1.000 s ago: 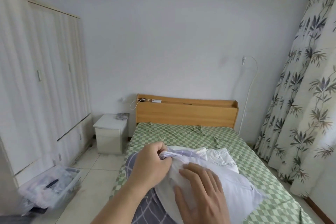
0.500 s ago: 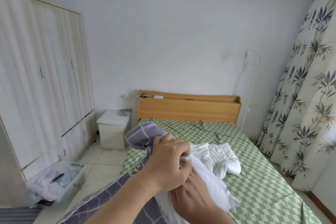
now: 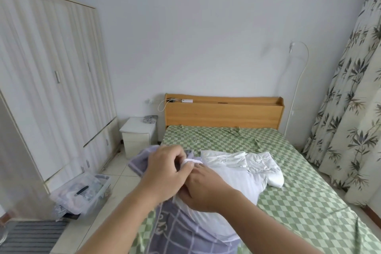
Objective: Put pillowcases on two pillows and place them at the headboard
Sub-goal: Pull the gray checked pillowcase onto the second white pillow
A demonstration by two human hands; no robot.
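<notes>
The left side of the frame is filled by a tall pale wardrobe point(image 3: 51, 80), and the right edge is taken up by a leaf-printed curtain point(image 3: 354, 97). The centre and lower right are occupied by the bed point(image 3: 309, 181), covered with a green and white checked sheet; its wooden headboard point(image 3: 223, 114) is seen against the back wall, with nothing lying at it but a small white device and cable on its top shelf. A white pillow point(image 3: 233, 183) is seen on the near part of the bed, its lower end wrapped in a grey-purple checked pillowcase point(image 3: 185, 233), while a loose flap of the same cloth is bunched at centre left, behind the left hand. A second white pillow point(image 3: 259, 163), crumpled and uncovered, is laid just beyond the first, touching it. A white bedside cabinet point(image 3: 138, 136) is placed left of the headboard, and a clear plastic box point(image 3: 82, 192) is set on the floor at lower left. The left hand point(image 3: 165, 173) is held at the centre, its fingers point(image 3: 185, 166) curled and pinching a fold of white cloth at the pillow's top corner. The right hand point(image 3: 204, 189) is set against the pillow just beneath it, fingers bent into the cloth and partly hidden by the left hand
</notes>
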